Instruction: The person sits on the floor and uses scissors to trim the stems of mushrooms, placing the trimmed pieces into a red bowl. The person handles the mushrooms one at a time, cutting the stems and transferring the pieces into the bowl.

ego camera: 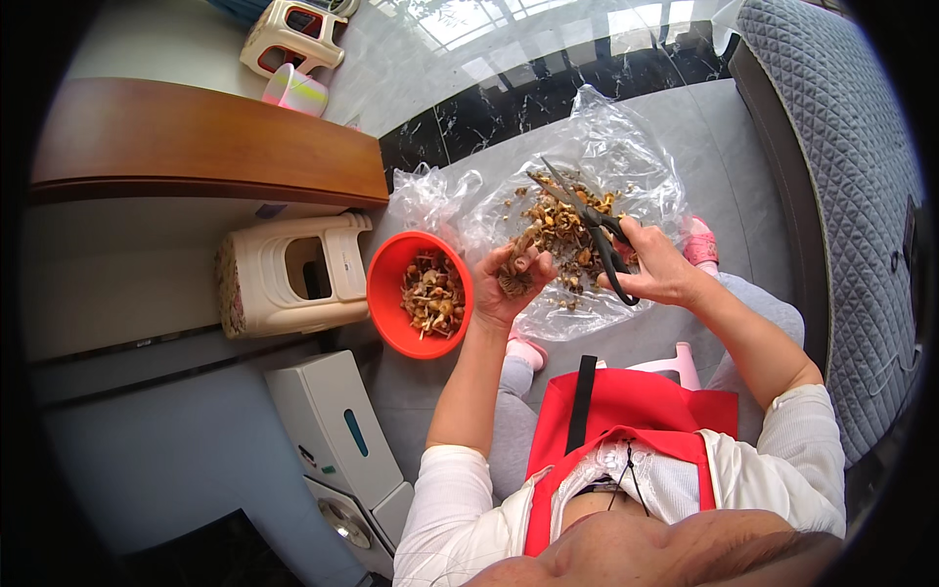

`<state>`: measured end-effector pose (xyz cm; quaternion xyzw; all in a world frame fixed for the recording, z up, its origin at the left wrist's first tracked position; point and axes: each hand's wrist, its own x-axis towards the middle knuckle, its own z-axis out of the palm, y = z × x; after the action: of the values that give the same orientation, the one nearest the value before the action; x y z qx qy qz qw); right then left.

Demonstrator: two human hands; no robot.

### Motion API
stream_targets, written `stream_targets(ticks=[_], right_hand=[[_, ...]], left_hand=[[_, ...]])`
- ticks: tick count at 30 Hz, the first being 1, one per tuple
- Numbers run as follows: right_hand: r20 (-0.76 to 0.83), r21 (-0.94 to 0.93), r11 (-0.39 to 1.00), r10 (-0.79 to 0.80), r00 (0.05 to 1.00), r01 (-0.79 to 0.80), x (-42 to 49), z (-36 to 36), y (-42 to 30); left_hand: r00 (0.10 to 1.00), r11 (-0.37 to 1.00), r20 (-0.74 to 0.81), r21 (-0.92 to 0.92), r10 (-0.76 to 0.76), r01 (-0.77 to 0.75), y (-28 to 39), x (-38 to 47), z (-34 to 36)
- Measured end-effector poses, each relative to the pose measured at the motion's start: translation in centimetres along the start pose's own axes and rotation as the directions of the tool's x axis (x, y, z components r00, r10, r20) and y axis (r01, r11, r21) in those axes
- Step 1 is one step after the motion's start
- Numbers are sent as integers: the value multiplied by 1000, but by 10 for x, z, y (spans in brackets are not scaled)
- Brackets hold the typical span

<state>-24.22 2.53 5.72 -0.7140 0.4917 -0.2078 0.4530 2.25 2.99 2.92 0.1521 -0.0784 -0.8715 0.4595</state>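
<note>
My left hand is closed around a few brown mushrooms, their gills and stems turned up. In my right hand is a pair of black-handled scissors, its blades pointing up and to the left, slightly parted. Below them a heap of mushrooms and trimmings lies on a clear plastic sheet or bag spread over the floor. Close to my left wrist stands a red plastic bowl, partly filled with mushrooms.
A cream plastic stool lies left of the bowl, below a brown wooden tabletop. White cabinets stand at lower left. A grey quilted sofa cover borders the right. A pink-rimmed bucket and another stool are farther off.
</note>
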Motion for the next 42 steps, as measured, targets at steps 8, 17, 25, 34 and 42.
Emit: stream_targets(ticks=[8, 17, 25, 34, 42], right_hand=[[42, 63, 995, 74, 996, -76, -4, 0, -6], [163, -46, 995, 94, 982, -88, -5, 7, -6], [199, -15, 996, 93, 976, -92, -4, 3, -3], [214, 81, 988, 114, 970, -134, -4, 2, -2], [230, 180, 949, 215, 949, -258, -1, -4, 2]], left_hand=[[919, 871, -201, 437, 340, -226, 15, 1, 2], [789, 249, -142, 968, 598, -15, 8, 3, 8], [850, 280, -143, 960, 507, -6, 10, 0, 7], [857, 418, -217, 908, 467, 2, 10, 0, 9], [895, 373, -158, 928, 416, -10, 15, -2, 10]])
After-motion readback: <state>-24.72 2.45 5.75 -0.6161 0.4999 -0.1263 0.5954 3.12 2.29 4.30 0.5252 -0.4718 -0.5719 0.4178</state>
